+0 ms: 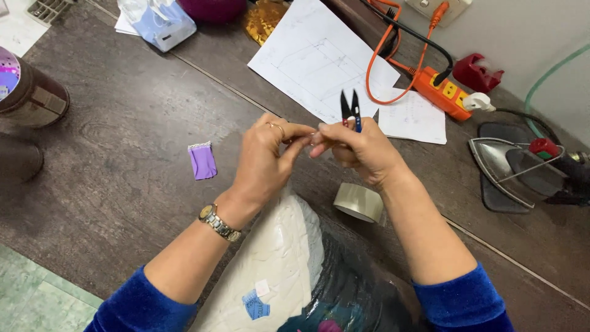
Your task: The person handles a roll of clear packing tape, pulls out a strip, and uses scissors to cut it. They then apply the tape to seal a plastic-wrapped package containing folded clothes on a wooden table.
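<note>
Over the dark tabletop (123, 141), the two hands are meeting just above a white padded bundle (276, 258), fingertips almost touching. The right hand (359, 150) is gripping a small pair of snips (351, 109), curled shut around the handles so the two blades are pointing up and standing slightly apart; its thumb and forefinger are also reaching toward the other hand. The left hand (264, 157), wearing a ring and a wristwatch (218, 222), is pinching closed on something very fine between thumb and forefinger, too small to make out, perhaps a thread. By the look of it, the step in hand is a fine one: passing or steadying a tiny piece between the fingers while the snips are parked in the palm. Any following move would call for keeping that pinch steady and turning the blades down to the piece without loosening the grip. Around them, a roll of clear tape (358, 201) is lying just beside the right wrist, a small purple cloth piece (202, 161) is lying left of the left hand, a sheet of paper (319, 58) with a drawing is lying beyond the hands, and an orange power strip (444, 92) and an iron (513, 169) are sitting well apart to the right.
</note>
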